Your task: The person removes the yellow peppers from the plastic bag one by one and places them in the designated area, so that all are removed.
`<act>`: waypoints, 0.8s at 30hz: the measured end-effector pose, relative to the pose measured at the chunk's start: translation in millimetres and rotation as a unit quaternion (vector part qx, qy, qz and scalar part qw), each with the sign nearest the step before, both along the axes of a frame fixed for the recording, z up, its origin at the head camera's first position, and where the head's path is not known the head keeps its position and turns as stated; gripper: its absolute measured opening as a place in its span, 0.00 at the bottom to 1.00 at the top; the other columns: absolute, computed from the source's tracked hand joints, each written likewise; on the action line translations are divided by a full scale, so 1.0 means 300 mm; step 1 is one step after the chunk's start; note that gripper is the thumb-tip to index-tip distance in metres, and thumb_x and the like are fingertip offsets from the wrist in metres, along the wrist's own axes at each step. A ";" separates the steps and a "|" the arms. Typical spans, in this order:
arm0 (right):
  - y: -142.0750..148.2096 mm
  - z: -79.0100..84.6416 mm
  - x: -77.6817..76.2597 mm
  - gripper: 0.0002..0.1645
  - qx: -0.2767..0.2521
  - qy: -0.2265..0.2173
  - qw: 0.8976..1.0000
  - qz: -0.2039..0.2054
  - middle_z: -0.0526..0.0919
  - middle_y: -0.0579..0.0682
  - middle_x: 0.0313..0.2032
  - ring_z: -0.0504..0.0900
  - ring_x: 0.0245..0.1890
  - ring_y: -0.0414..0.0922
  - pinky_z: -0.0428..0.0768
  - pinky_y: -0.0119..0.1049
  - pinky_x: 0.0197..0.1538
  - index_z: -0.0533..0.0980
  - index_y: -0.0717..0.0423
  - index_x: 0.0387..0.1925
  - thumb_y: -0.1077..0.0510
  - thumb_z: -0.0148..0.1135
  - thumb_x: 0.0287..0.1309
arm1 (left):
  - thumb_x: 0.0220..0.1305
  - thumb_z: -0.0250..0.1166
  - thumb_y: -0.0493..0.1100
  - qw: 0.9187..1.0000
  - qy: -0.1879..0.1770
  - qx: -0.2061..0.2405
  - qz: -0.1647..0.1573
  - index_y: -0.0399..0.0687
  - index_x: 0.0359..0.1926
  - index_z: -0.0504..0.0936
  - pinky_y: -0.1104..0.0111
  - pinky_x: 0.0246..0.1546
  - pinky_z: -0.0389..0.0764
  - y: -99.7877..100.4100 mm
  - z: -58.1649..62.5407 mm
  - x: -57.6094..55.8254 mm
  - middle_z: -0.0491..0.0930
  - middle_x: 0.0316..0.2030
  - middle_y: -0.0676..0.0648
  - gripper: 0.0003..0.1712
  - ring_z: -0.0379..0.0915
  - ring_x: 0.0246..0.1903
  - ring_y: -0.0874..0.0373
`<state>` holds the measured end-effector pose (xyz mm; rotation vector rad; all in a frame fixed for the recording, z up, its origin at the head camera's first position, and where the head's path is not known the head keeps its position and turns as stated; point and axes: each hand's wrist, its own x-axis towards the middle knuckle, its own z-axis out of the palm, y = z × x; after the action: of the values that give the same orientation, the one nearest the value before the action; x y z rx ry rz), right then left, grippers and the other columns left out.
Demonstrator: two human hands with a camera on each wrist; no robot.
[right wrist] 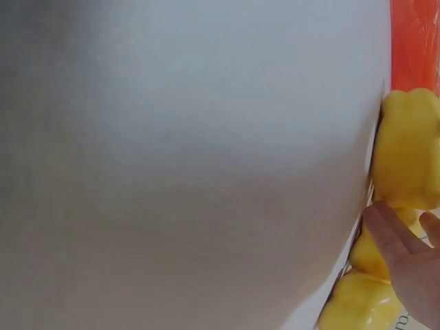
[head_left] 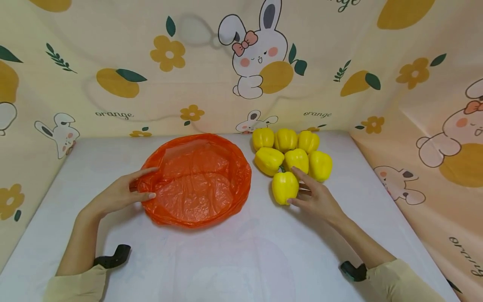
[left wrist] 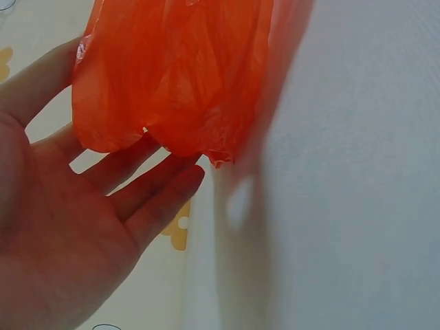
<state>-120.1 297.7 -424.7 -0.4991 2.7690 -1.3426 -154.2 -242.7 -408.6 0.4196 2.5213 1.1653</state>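
Note:
A red plastic bag (head_left: 194, 193) lies with its round mouth spread wide on the white table. At its left edge, my left hand (head_left: 118, 193) grips the rim between thumb and fingers. In the left wrist view, some fingers of this hand (left wrist: 75, 213) pass behind the bag's hanging edge (left wrist: 179, 89). My right hand (head_left: 318, 199) is spread at the right side of the nearest yellow bell pepper (head_left: 284, 187), thumb low and index finger high. The right wrist view shows its fingers (right wrist: 388, 237) fairly straight, right at a pepper (right wrist: 409, 151).
Several more yellow bell peppers (head_left: 285, 140) stand close together behind the nearest one, right of the bag. White cloth covers the table (head_left: 226, 264). A patterned curtain (head_left: 211, 84) with rabbits and flowers rises along the back and sides.

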 end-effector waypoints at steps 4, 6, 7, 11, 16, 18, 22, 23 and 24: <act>0.019 0.009 0.006 0.52 0.024 0.024 0.999 0.004 0.68 0.58 0.69 0.79 0.56 0.60 0.80 0.55 0.55 0.60 0.50 0.75 0.59 0.77 0.51 | 0.66 0.67 0.52 1.000 0.009 0.001 -0.002 0.53 0.75 0.61 0.37 0.59 0.69 -0.005 0.005 0.011 0.61 0.71 0.35 0.41 0.60 0.65 0.37; 0.028 0.019 0.008 0.49 0.038 0.048 0.998 0.004 0.71 0.58 0.67 0.80 0.55 0.60 0.81 0.55 0.54 0.62 0.52 0.74 0.58 0.76 0.52 | 0.66 0.66 0.52 1.000 0.006 0.001 -0.002 0.54 0.75 0.61 0.40 0.57 0.74 -0.009 0.012 0.018 0.62 0.70 0.36 0.40 0.64 0.63 0.37; 0.033 0.025 0.008 0.48 0.045 0.062 0.997 0.002 0.73 0.59 0.65 0.81 0.53 0.60 0.81 0.55 0.52 0.63 0.53 0.73 0.59 0.76 0.53 | 0.67 0.66 0.53 1.000 0.003 0.003 0.000 0.55 0.75 0.60 0.42 0.55 0.75 -0.012 0.016 0.023 0.63 0.70 0.36 0.40 0.65 0.63 0.37; 0.056 0.055 0.002 0.42 0.072 0.119 0.990 -0.013 0.80 0.60 0.57 0.83 0.49 0.58 0.83 0.54 0.47 0.68 0.57 0.69 0.61 0.75 0.53 | 0.66 0.66 0.53 1.000 0.002 0.004 0.009 0.54 0.76 0.59 0.42 0.53 0.77 -0.028 0.038 0.040 0.61 0.71 0.37 0.42 0.64 0.64 0.33; 0.094 0.100 -0.015 0.41 0.117 0.148 0.981 -0.044 0.77 0.58 0.61 0.78 0.57 0.59 0.77 0.59 0.56 0.69 0.56 0.68 0.59 0.75 0.54 | 0.62 0.70 0.55 0.995 0.084 -0.053 0.025 0.53 0.77 0.58 0.33 0.55 0.70 -0.040 0.072 0.063 0.59 0.73 0.36 0.47 0.60 0.65 0.30; 0.110 0.117 -0.023 0.43 0.137 0.142 0.979 -0.055 0.72 0.56 0.66 0.71 0.63 0.61 0.71 0.63 0.61 0.67 0.53 0.71 0.55 0.74 0.55 | 0.60 0.71 0.56 0.990 0.118 -0.076 0.032 0.54 0.77 0.58 0.31 0.57 0.65 -0.041 0.084 0.070 0.58 0.74 0.37 0.49 0.56 0.68 0.31; 0.132 0.139 -0.050 0.47 0.173 0.120 0.976 -0.054 0.62 0.56 0.73 0.59 0.70 0.64 0.61 0.70 0.64 0.61 0.49 0.75 0.48 0.71 0.58 | 0.58 0.72 0.60 0.980 0.149 -0.122 0.045 0.57 0.78 0.53 0.26 0.56 0.59 -0.054 0.096 0.081 0.52 0.76 0.38 0.54 0.48 0.72 0.33; 0.137 0.141 -0.058 0.48 0.181 0.115 0.975 -0.052 0.60 0.56 0.74 0.57 0.72 0.64 0.60 0.71 0.65 0.60 0.48 0.75 0.47 0.71 0.58 | 0.58 0.71 0.61 0.978 0.152 -0.131 0.047 0.58 0.79 0.52 0.26 0.56 0.59 -0.058 0.095 0.083 0.51 0.76 0.38 0.55 0.48 0.72 0.33; 0.141 0.142 -0.065 0.48 0.187 0.111 0.975 -0.048 0.58 0.56 0.75 0.54 0.73 0.64 0.59 0.72 0.65 0.59 0.48 0.76 0.47 0.70 0.58 | 0.58 0.71 0.62 0.976 0.157 -0.142 0.049 0.57 0.79 0.51 0.25 0.55 0.59 -0.063 0.094 0.086 0.51 0.76 0.37 0.56 0.48 0.71 0.32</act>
<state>-139.6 340.0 -382.2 -0.5251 3.1585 -0.7819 -128.4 -261.5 -380.4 0.4367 2.9585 0.8011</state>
